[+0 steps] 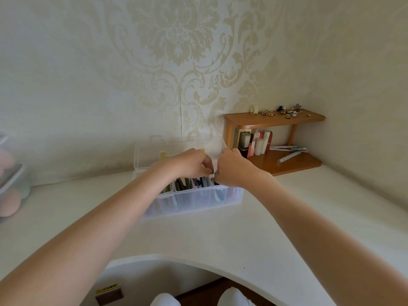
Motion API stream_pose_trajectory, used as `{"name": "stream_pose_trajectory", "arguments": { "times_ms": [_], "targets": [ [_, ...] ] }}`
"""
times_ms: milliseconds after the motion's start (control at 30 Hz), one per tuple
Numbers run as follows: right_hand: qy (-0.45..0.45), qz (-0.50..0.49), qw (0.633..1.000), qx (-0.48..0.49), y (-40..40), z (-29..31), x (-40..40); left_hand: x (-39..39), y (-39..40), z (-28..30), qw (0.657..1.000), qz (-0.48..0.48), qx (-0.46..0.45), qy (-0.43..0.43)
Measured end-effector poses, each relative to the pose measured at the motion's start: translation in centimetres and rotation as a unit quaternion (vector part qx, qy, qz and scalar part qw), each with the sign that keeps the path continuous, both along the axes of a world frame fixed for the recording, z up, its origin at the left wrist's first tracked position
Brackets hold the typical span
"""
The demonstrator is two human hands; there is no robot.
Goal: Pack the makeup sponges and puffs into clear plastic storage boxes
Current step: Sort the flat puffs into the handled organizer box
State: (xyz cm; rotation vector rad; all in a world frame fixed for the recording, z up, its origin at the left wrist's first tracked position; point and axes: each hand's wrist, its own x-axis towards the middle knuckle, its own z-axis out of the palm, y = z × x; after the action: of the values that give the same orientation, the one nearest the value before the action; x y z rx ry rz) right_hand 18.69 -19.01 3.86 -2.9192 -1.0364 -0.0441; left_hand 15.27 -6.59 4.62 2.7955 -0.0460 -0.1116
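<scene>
Two bare forearms reached across a smooth white desk (254, 235) whose near edge curved inward in a concave cut-out, and the two hands met above one clear plastic storage box (194, 200). The box was rectangular, with frosted translucent walls and its hinged lid (176, 149) standing open against the wall behind; thin dividers split the interior into narrow compartments, at least four of them visible, each packed with upright flat sponges and puffs (187, 184) in green, blue, pink and tan — too tightly crowded to count. The left hand (192, 162) had its fingers curled downward over the middle compartments, fingertips pinched together at the contents; what exactly they held could not be told. The right hand (231, 171) was likewise curled, thumb and fingers nipping a small greyish-green piece (217, 172) at the rim of the rightmost compartment, the two hands almost touching. At the far left edge stood a second clear container (11, 184), blurred, with rounded pink and pale green puffs beside and within it. In the right corner sat one two-tier wooden shelf (273, 120) of glossy orange-brown finish — small trinkets scattered on its top tier, bottles and tubes standing upright beneath, several pens and one rolled tube lying on its base. Bare desk surface lay open in front of the box and between it and the container at left. Pale damask wallpaper (176, 40) covered the wall.
</scene>
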Motion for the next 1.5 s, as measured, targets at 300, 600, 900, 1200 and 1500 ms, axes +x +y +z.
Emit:
{"name": "stream_pose_trajectory", "arguments": {
  "times_ms": [300,600,900,1200,1500],
  "targets": [
    [-0.005,0.039,0.997,0.059,-0.6,0.9,0.1,-1.7,0.4,-0.9,0.999,-0.01,-0.006,-0.033],
    [-0.037,0.016,0.996,0.08,-0.9,0.0,-0.3,-1.9,-0.7,-0.8,0.994,-0.019,-0.068,-0.078],
    [-0.051,0.017,0.998,0.017,-0.1,-0.6,0.0,-1.5,-1.3,-1.1,0.996,-0.011,0.007,-0.083],
    [0.086,-0.108,0.944,0.299,-3.0,2.4,2.7,-3.7,3.1,0.5,0.963,0.17,-0.084,-0.19],
    [0.265,-0.152,0.881,0.36,-0.3,0.5,2.5,-5.8,9.3,-1.3,0.765,0.405,-0.479,-0.144]
  ]
}}
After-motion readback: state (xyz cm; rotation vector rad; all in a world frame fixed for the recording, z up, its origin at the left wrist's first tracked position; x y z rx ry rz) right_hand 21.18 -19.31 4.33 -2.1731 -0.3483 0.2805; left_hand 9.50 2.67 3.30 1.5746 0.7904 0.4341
